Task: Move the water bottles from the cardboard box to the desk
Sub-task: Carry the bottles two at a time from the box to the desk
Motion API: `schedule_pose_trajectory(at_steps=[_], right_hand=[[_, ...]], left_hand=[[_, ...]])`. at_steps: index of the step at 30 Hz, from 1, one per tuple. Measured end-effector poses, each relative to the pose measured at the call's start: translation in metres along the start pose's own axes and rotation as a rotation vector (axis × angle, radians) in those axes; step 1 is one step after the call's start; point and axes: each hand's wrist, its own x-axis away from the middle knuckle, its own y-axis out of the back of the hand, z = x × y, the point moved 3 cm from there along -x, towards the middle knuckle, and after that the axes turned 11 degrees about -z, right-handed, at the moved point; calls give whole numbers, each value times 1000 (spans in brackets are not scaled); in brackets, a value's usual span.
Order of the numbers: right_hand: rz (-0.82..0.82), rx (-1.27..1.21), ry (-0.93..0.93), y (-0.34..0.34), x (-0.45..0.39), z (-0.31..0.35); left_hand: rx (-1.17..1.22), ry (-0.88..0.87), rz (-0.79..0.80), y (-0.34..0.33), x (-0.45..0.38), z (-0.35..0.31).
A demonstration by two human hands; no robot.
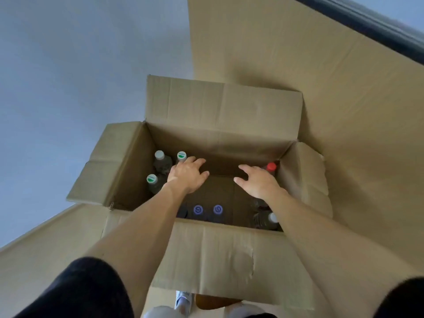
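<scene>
Seen from above: flattened cardboard sheets (344, 111) spread over the floor (68, 76), running off to the right and lower left. Standing on them, an open cardboard box (224, 125), all four flaps folded outward, the near flap (218, 255) creased and hanging toward the viewer.

Reaching into the box, two bare forearms in dark short sleeves (75, 292). Left hand (187, 174) palm down over the left half, fingers (199, 162) spread wide and relaxed, holding nothing, just beside a green-and-white capped bottle (181, 156) at the back left. Right hand (257, 180) palm down over the right half, fingers (244, 168) also loosely spread and empty, close by a red-capped bottle (271, 167) in the back right corner.

Still inside the box, every bottle upright, none on a counter: a white-capped bottle (159, 155) in the back left corner, another green-and-white capped bottle (152, 179) in front of it against the left wall, two purple-capped bottles (198, 210) side by side along the near wall, and a white-capped one (272, 218) at the near right, partly hidden by the right forearm. Possibly more bottles in the dark near corners, too dim to tell.

Below the near flap, a light shoe (183, 299).
</scene>
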Motion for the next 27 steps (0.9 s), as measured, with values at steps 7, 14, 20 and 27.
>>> schedule_pose_trajectory(at_steps=[7, 14, 20, 27], right_hand=[[65, 13, -1, -13, -18, -7], [85, 11, -34, -13, -27, -17], [101, 18, -43, -19, -33, -18], [110, 5, -56, -24, -35, -12]], left_hand=[[-30, 34, 52, -18, -13, 9], [-39, 95, -20, -13, -36, 23], [-105, 170, -64, 0, -48, 57], [-189, 232, -53, -3, -35, 90]])
